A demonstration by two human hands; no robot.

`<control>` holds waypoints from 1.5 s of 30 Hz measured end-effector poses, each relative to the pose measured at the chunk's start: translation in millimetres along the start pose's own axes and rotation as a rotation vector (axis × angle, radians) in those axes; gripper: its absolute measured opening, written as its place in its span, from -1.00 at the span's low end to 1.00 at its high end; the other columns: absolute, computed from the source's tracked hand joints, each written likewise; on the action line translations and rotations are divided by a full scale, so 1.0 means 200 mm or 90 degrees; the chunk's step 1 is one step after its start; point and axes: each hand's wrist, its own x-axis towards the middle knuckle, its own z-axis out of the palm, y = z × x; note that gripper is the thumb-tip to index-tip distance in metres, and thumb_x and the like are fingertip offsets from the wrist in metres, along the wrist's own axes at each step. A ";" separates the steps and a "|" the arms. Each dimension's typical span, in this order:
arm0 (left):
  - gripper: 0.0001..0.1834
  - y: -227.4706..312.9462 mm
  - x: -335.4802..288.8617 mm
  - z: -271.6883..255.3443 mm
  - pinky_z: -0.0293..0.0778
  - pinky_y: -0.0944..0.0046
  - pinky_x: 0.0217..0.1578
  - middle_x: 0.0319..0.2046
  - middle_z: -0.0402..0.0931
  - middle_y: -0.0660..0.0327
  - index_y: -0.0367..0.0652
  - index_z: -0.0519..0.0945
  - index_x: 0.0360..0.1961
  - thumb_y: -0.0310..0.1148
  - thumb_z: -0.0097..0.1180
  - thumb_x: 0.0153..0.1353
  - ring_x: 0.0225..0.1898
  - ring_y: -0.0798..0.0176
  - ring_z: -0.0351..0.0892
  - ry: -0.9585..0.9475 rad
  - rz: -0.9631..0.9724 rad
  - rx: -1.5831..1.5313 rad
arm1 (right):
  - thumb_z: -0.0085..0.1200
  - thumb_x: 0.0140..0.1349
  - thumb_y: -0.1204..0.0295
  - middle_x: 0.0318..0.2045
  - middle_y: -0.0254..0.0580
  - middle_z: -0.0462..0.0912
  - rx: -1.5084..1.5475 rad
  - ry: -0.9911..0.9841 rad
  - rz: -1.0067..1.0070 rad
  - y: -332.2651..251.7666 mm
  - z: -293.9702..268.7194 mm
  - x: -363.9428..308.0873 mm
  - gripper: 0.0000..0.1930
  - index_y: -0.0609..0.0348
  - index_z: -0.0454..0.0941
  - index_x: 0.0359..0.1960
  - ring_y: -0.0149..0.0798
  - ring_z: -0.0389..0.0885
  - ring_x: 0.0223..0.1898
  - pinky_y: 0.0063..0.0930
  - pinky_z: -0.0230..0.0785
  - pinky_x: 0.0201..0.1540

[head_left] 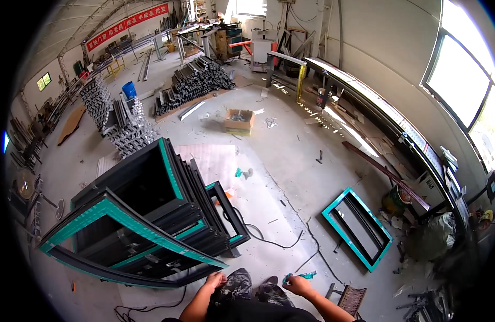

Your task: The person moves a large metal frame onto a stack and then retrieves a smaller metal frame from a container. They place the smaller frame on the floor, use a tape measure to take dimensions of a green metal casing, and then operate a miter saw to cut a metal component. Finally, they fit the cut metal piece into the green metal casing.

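My right hand [297,285] is closed around a crumpled strip of green protective tape [307,275], its end sticking out past the fingers. My left hand [216,279], fingers curled, is close to the lower right corner of a dark window frame [105,206] faced with green tape. Whether it holds anything is hidden. That frame leans at the front of a stack of black frames [191,206], several of them with green tape on their faces. A smaller dark frame [237,236] stands at the stack's right side.
A green-taped frame [384,252] lies on the floor to the right, with a small stool [352,300] nearer me. Black cable [282,246] crosses the floor. Farther off are a cardboard box [240,129], piled dark profiles [191,86], stacked silver profiles [130,137] and a long bench [398,129].
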 end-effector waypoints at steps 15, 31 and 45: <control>-0.68 0.41 0.37 0.20 0.36 0.11 -0.05 -0.26 0.46 0.19 -0.05 0.50 -0.10 -0.07 -0.05 0.31 -0.13 0.18 0.44 -0.068 0.038 -0.149 | 0.07 0.23 0.03 -0.22 -0.11 0.69 0.118 -0.083 -0.115 0.01 -0.96 0.90 -0.53 0.06 0.51 0.04 -0.03 0.64 -0.15 -0.23 0.46 -0.08; -0.83 3.02 2.04 0.74 0.51 0.27 -0.43 -0.46 0.58 0.25 -0.08 0.50 -0.30 -0.25 -0.06 0.31 -0.44 0.27 0.60 0.083 0.129 -0.128 | 0.17 0.13 0.25 -0.55 -0.26 0.70 0.401 0.147 0.442 1.08 -1.78 2.54 -0.73 0.24 0.68 -0.42 -0.34 0.65 -0.57 -0.41 0.52 -0.46; -0.80 3.45 2.62 1.07 0.48 0.16 -0.52 -0.55 0.54 0.19 -0.13 0.50 -0.48 -0.26 0.00 0.19 -0.46 0.16 0.60 0.184 -0.209 -0.130 | 0.05 0.24 0.09 -0.52 -0.32 0.72 0.324 -0.102 0.458 1.61 -2.90 3.84 -0.62 0.12 0.71 -0.48 -0.35 0.66 -0.55 -0.37 0.55 -0.40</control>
